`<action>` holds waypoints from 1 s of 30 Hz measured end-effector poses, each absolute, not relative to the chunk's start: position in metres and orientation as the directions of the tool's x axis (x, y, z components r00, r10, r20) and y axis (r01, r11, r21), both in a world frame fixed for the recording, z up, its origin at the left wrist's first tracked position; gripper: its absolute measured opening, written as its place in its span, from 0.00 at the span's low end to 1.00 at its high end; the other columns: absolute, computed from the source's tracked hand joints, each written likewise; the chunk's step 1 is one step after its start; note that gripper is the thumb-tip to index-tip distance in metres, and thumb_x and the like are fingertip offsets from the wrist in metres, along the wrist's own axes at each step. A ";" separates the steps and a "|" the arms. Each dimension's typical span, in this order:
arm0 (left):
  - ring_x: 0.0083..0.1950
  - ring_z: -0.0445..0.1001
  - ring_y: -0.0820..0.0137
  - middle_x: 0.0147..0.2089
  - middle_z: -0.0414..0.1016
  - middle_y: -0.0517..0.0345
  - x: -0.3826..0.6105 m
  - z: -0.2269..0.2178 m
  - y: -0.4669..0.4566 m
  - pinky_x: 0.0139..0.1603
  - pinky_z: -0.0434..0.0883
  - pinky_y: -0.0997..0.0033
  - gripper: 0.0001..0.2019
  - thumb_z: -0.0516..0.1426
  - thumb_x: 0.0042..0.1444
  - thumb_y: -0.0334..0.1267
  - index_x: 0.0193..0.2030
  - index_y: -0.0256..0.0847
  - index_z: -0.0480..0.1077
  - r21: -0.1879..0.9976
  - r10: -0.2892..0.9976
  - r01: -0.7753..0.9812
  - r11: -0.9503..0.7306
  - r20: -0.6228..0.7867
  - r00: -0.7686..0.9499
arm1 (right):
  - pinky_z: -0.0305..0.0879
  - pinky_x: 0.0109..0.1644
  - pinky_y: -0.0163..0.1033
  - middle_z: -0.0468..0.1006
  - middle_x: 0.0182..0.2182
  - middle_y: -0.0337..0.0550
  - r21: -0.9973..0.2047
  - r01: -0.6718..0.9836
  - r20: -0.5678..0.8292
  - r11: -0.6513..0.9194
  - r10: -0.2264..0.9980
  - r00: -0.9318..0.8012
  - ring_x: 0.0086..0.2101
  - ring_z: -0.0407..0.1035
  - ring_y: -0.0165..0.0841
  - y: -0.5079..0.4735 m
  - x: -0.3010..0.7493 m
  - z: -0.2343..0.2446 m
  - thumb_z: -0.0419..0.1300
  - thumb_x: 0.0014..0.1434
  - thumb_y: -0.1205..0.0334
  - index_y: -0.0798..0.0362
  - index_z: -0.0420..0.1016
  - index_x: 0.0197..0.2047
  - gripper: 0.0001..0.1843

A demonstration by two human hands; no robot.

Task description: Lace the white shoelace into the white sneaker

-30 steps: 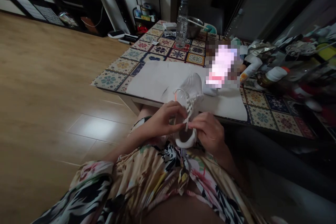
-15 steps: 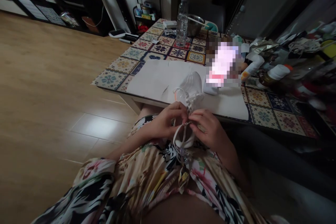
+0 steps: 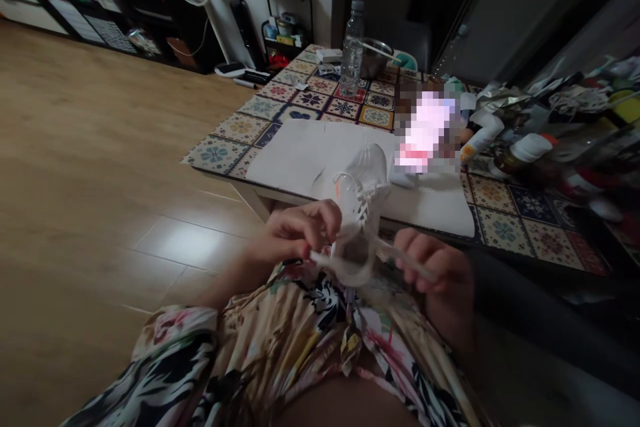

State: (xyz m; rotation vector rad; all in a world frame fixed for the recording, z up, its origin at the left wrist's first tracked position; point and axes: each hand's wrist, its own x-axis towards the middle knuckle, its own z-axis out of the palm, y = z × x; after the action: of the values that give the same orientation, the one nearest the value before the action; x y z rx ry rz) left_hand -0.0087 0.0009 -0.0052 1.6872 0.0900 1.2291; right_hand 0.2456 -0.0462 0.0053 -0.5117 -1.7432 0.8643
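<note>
A white sneaker (image 3: pixel 361 200) lies with its toe on the table edge and its heel over my lap. My left hand (image 3: pixel 295 235) is closed, pinching one end of the white shoelace (image 3: pixel 325 257) at the left of the shoe's opening. My right hand (image 3: pixel 436 270) is closed on the other lace end, which is stretched out to the right. The two hands are apart, with the lace taut between them across the shoe's collar.
A white sheet (image 3: pixel 320 155) covers the near part of the patterned tile table (image 3: pixel 235 140). A clear water bottle (image 3: pixel 352 57) and a metal bowl (image 3: pixel 375 57) stand at the back. Bottles and clutter (image 3: pixel 545 127) crowd the right side. Wooden floor (image 3: pixel 100 147) lies to the left.
My hands were together at the shoe's tongue; now they have pulled apart sideways, drawing the lace ends out left and right.
</note>
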 end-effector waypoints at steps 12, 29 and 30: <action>0.19 0.52 0.79 0.21 0.56 0.67 -0.004 0.015 -0.031 0.20 0.55 0.81 0.14 0.54 0.67 0.46 0.32 0.39 0.63 0.932 0.873 -0.172 -0.320 0.360 0.327 | 0.59 0.26 0.34 0.77 0.25 0.37 -0.822 -0.256 0.474 0.508 0.861 0.185 0.23 0.65 0.27 -0.035 0.240 -0.010 0.70 0.56 0.53 0.48 0.82 0.33 0.08; 0.47 0.76 0.62 0.41 0.76 0.38 -0.027 0.009 0.002 0.51 0.72 0.66 0.25 0.53 0.65 0.54 0.33 0.36 0.80 0.766 0.526 0.003 -0.643 0.439 0.729 | 0.55 0.23 0.31 0.74 0.20 0.34 -0.853 -0.279 0.410 0.440 0.897 0.162 0.20 0.63 0.25 -0.029 0.248 -0.022 0.69 0.56 0.55 0.50 0.81 0.32 0.08; 0.47 0.76 0.61 0.41 0.77 0.38 -0.029 0.014 0.000 0.52 0.72 0.65 0.24 0.53 0.65 0.54 0.33 0.36 0.80 0.774 0.521 -0.037 -0.632 0.459 0.720 | 0.56 0.23 0.31 0.73 0.20 0.34 -0.857 -0.274 0.406 0.436 0.900 0.162 0.20 0.63 0.25 -0.029 0.248 -0.023 0.69 0.56 0.55 0.51 0.80 0.32 0.09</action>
State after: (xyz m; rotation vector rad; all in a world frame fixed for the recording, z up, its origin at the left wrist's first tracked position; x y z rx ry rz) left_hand -0.0293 0.0000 0.0140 2.1082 0.3658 0.8717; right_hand 0.2484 -0.0287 -0.0229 -0.7145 -1.0927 0.9473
